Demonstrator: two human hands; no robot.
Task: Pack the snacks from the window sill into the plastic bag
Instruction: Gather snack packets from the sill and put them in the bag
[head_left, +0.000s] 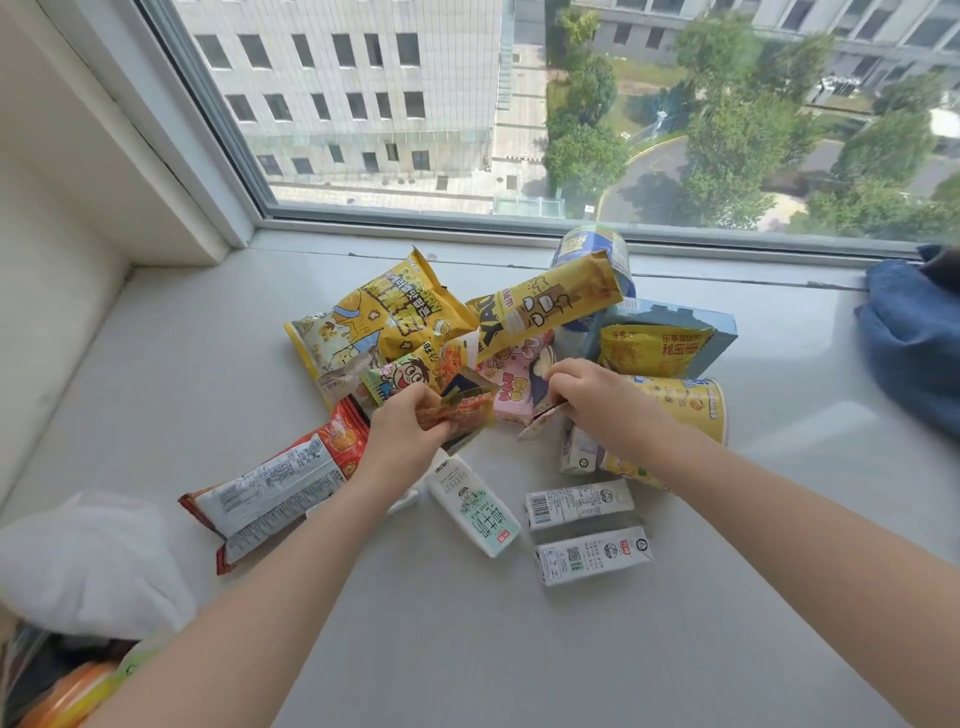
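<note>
- At the near left corner of the window sill (156, 364), a white plastic bag (88, 566) lies crumpled, with something orange showing at its lower edge.
- Just beyond the bag, a long red and silver snack packet (275, 488) lies flat, its back label facing up.
- Three small white milk cartons lie on their sides near the middle: one (475, 506) close beside the left forearm, and two more, (579, 503) and (592, 555), stacked one behind the other to its right.
- The person's left hand (402, 431) has its fingers curled round a small shiny packet with a cartoon face (431, 384), gripping it at the near edge of the pile.
- The right hand (592, 400) pinches a small thin packet (540, 415) between thumb and fingertips, just in front of a pink packet (511, 387).
- Under the right wrist, a yellow tub (685, 405) lies on its side.
- Further back, a large yellow popcorn bag (384, 317) sits on the left of the pile, a long yellow packet (550, 306) leans across the middle, and a blue box (670, 332) holds a yellow bag.
- A blue and white canister (597, 249) stands behind them, near the window frame.
- At the far right, blue denim cloth (909, 332) lies on the sill, well apart from the snacks.
- Through the glass, buildings and trees lie far below.
</note>
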